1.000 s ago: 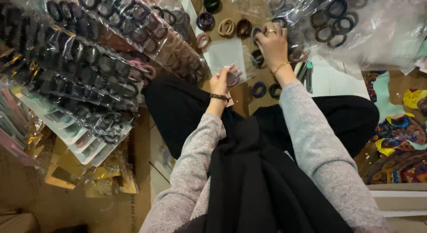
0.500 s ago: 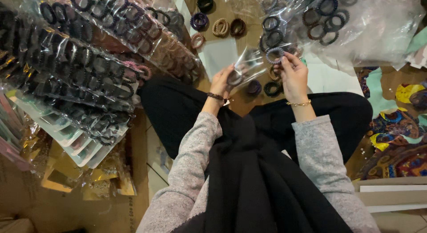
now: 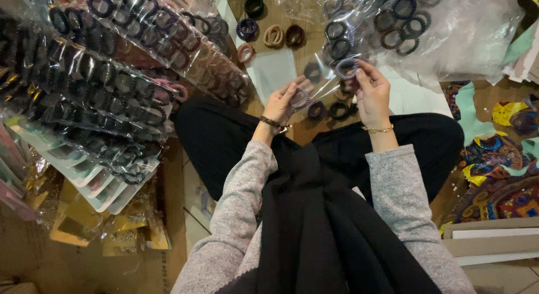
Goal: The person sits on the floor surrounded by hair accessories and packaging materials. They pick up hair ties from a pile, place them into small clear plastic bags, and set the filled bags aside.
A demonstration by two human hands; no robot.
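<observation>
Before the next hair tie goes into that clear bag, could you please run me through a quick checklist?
1. Left hand holds a small clear bag: ok.
2. Right hand pinches a dark spiral hair tie: ok.
3. Bag mouth open towards the tie: cannot tell.
4. Loose hair ties within reach on the floor: ok.
5. Big bag of ties clear of both hands: ok.

Left hand (image 3: 283,103) and right hand (image 3: 371,94) sit centre, a small clear plastic sleeve (image 3: 320,83) between them; packed spiral hair ties in clear bags (image 3: 129,64) at 9–10 o'clock, loose coil hair ties (image 3: 273,35) at 12, crumpled clear plastic bag of ties (image 3: 449,30) at 1–2.
</observation>
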